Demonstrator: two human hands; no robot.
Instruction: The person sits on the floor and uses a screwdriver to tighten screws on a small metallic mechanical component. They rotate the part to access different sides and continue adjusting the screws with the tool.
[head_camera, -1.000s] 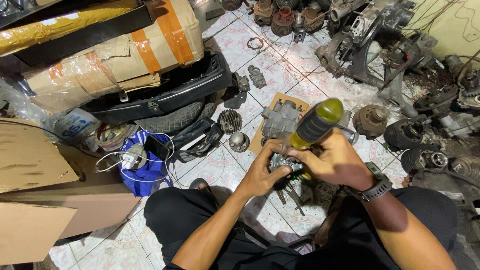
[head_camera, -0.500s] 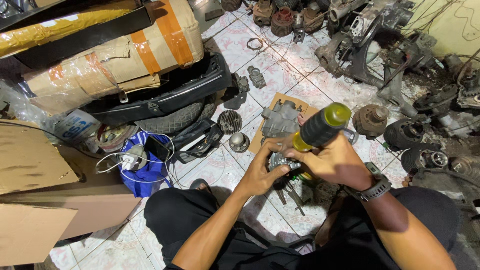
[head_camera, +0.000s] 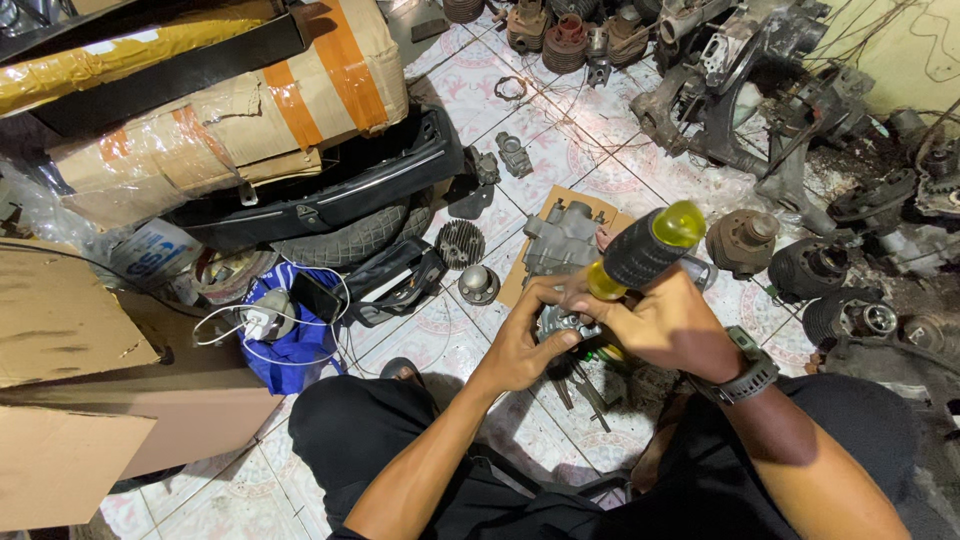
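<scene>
Over patterned tiles, hands (head_camera: 600, 335) gripping ribbed screwdriver (head_camera: 640, 252), seemingly metal part (head_camera: 562, 322)

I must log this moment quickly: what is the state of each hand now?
Left hand: closed around the small metal engine part.
Right hand: closed on the screwdriver with the black and yellow handle.

Black-and-yellow-handled screwdriver (head_camera: 640, 255) stands tilted over a small grey metal part (head_camera: 562, 323).

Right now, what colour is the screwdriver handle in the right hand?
Black grip with translucent yellow ends on the screwdriver handle, head view.
</scene>
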